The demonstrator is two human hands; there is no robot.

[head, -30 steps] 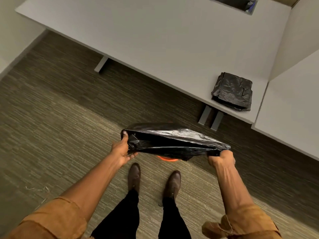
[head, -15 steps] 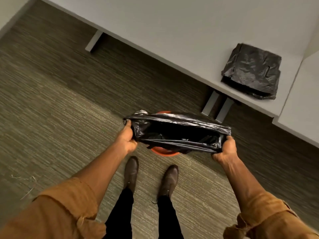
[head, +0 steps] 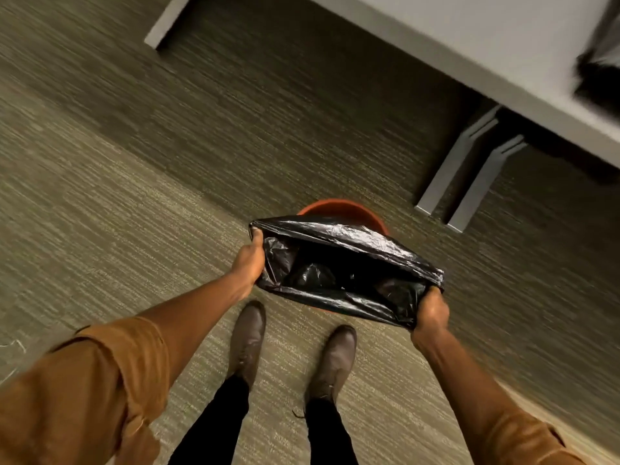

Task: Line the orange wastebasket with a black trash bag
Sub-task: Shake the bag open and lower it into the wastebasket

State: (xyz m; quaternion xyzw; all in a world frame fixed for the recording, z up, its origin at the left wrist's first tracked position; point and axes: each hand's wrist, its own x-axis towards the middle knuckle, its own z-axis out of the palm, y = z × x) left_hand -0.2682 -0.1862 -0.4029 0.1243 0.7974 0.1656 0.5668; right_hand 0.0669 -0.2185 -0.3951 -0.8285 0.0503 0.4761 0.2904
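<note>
My left hand (head: 249,263) and right hand (head: 431,312) each pinch an end of the black trash bag (head: 345,273), stretching its mouth open over the orange wastebasket (head: 339,208) on the carpet. I should lower it centred, then fold the hem over the rim. The bag hides most of the basket; something dark on the bench (head: 486,45) is blurred.

1. Trash bag (head: 345,263) hangs over the wastebasket (head: 339,209), whose far rim shows behind it.
2. Left hand (head: 248,263) grips the bag's left end, right hand (head: 431,312) its right end.
3. Two shoes (head: 248,337) stand on the carpet (head: 134,196), just nearer than the wastebasket.
4. The desk (head: 469,45) lies beyond to the right, its legs (head: 466,169) on the carpet.
</note>
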